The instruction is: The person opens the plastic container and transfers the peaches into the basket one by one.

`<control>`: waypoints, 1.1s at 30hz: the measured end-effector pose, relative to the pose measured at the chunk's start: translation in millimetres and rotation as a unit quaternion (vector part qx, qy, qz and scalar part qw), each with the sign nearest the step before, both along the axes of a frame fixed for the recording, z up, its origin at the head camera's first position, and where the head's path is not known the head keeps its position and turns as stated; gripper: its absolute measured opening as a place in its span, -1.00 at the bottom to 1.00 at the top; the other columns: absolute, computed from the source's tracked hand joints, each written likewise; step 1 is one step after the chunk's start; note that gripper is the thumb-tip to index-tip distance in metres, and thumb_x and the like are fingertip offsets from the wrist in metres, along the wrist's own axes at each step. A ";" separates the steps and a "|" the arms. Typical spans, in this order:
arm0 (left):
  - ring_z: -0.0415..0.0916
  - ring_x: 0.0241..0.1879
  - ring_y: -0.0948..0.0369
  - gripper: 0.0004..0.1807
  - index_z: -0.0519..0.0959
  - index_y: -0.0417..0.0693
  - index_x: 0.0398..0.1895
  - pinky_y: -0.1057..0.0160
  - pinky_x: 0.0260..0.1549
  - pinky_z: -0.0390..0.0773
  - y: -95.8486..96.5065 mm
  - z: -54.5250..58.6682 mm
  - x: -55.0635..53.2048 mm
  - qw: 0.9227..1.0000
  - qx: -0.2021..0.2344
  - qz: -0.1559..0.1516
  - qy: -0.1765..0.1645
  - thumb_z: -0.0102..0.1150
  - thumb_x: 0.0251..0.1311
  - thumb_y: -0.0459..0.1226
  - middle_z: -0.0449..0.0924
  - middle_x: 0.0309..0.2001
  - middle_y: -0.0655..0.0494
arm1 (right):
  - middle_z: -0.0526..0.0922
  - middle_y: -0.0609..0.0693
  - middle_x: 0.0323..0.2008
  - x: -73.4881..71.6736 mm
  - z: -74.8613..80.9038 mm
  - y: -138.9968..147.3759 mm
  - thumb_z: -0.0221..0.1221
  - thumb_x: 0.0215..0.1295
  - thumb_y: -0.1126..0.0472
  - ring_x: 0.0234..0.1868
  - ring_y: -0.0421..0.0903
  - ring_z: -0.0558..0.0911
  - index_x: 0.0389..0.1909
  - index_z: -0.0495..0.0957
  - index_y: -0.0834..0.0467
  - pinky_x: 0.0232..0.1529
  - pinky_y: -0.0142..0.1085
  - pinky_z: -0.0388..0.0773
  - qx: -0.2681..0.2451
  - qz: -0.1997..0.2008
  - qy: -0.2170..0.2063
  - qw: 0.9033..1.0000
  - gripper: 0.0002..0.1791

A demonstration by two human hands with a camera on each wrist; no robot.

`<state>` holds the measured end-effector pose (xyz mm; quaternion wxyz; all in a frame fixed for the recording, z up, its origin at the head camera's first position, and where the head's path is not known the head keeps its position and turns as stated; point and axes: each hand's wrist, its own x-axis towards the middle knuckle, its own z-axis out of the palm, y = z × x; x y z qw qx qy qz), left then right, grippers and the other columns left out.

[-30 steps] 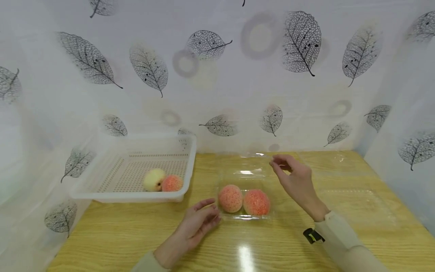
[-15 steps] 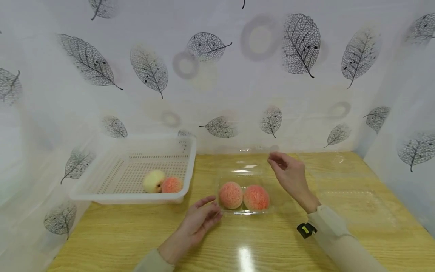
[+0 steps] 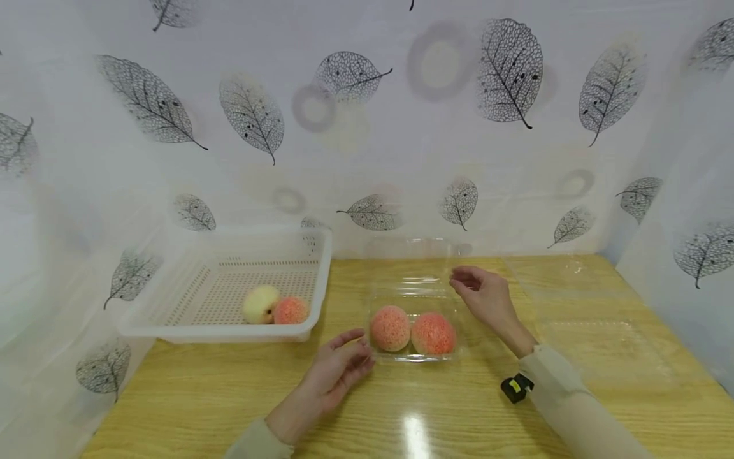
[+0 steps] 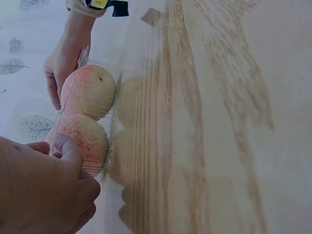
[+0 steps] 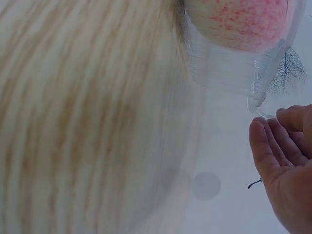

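Note:
A clear plastic clamshell box (image 3: 414, 359) stands on the table in the head view, its hinged lid (image 3: 410, 262) raised at the back. Two red-speckled peaches, a left one (image 3: 390, 328) and a right one (image 3: 434, 333), sit side by side in its base. At the box's front left corner, my left hand (image 3: 335, 370) pinches the rim; the left wrist view shows the thumb (image 4: 67, 146) against the wall. My right hand (image 3: 487, 299) is at the lid's right edge. In the right wrist view its thumb and fingertips pinch a clear plastic edge (image 5: 265, 116).
A white perforated basket (image 3: 318, 299) on the left holds a pale yellow peach (image 3: 260, 305) and a red-speckled one (image 3: 291, 310). More clear plastic packaging (image 3: 602, 350) lies on the table to the right. A leaf-printed sheet (image 3: 390, 159) hangs behind the table.
The lid's far edge has risen in the head view. My right hand has shifted slightly left, and the box has slid a little away from me. The left hand stays at its corner.

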<state>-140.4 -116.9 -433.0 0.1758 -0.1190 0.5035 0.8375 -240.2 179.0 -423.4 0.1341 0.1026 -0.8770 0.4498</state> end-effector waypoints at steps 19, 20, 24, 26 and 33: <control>0.61 -0.20 0.27 -0.50 0.26 -0.35 0.34 0.35 -0.08 0.68 -1.7 1.8 0.7 1.000 0.001 -0.005 -0.009 0.10 0.39 -0.45 0.54 -0.18 0.09 | 0.75 0.33 -0.05 -4.3 -6.6 -0.6 0.27 0.37 0.36 -0.05 0.21 0.77 0.17 0.59 0.39 -0.16 -0.46 0.70 -0.026 0.000 -0.039 0.999 -0.62; 0.61 -0.20 0.27 -0.50 0.26 -0.35 0.34 0.35 -0.07 0.68 -1.8 2.0 0.7 1.000 0.001 -0.006 -0.010 0.10 0.39 -0.45 0.54 -0.18 0.09 | 0.75 0.32 -0.05 -4.7 -6.9 -0.7 0.27 0.37 0.35 -0.05 0.21 0.77 0.17 0.58 0.40 -0.16 -0.46 0.70 -0.024 -0.001 -0.041 0.999 -0.61; 0.61 -0.20 0.28 -0.52 0.28 -0.33 0.33 0.35 -0.06 0.68 -2.5 1.2 0.0 1.000 0.003 -0.010 -0.009 0.10 0.39 -0.45 0.53 -0.19 0.10 | 0.75 0.31 -0.03 -6.3 -8.0 -0.4 0.28 0.37 0.34 -0.03 0.20 0.77 0.21 0.56 0.41 -0.15 -0.48 0.69 -0.012 -0.005 -0.051 0.999 -0.58; 0.61 -0.20 0.27 -0.51 0.28 -0.34 0.33 0.35 -0.06 0.68 -2.6 0.9 0.3 1.000 0.007 -0.008 -0.007 0.11 0.39 -0.45 0.54 -0.20 0.09 | 0.75 0.30 -0.03 -6.6 -7.6 -0.8 0.28 0.37 0.33 -0.02 0.20 0.77 0.21 0.55 0.41 -0.14 -0.46 0.70 -0.009 -0.007 -0.056 0.998 -0.57; 0.61 -0.20 0.28 -0.51 0.27 -0.35 0.34 0.36 -0.07 0.68 -2.2 0.4 0.8 1.000 0.009 -0.006 -0.005 0.11 0.40 -0.44 0.54 -0.20 0.09 | 0.76 0.28 -0.04 -7.6 -5.7 -2.0 0.28 0.36 0.31 -0.01 0.20 0.77 0.22 0.56 0.38 -0.11 -0.37 0.72 0.000 -0.018 -0.072 0.997 -0.56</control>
